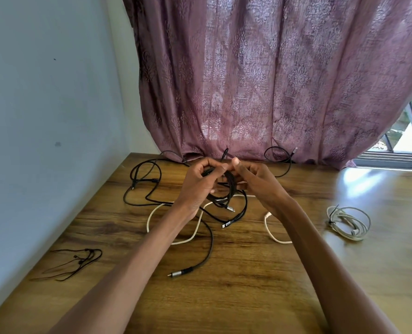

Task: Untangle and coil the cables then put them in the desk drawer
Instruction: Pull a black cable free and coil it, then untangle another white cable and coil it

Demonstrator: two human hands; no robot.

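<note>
A single view, taken from the person's head, looks forward and steeply down over both forearms, which run up from the lower edge to meet mid-frame. The fingers (218, 168) sit near the centre, close to the lens. Below and around them the wooden worktop (236, 285) fills the lower half. Beyond them hangs a mauve curtain (260, 80); left of them stands a pale wall (43, 104). The wide angle bows the edges.

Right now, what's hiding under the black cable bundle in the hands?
Under the black cable bundle lie a white cable and loose black cable on the wooden desk. Both hands hold the bundle; where the cables cross beneath is covered.
</note>
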